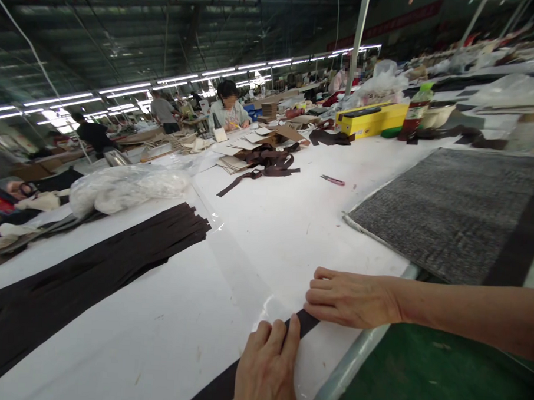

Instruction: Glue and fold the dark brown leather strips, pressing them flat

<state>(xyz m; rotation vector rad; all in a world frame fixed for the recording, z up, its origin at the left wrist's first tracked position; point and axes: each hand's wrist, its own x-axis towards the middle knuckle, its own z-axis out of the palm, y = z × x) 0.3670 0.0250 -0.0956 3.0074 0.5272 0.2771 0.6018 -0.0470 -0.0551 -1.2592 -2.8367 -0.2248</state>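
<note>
A dark brown strip (218, 388) lies along the near edge of the white table (265, 235). My left hand (268, 368) rests flat on it with fingers stretched out. My right hand (349, 299) presses the strip's far end just ahead, fingers curled and pressed together on it. A wide band of several dark brown strips (91, 275) lies side by side to the left.
A grey textured mat (456, 208) lies at the right. Pink-handled scissors (333, 180), a heap of brown straps (269, 160), a clear plastic bag (126, 188), a yellow box (370, 119) and a bottle (416, 109) sit farther back. Other people work at distant tables.
</note>
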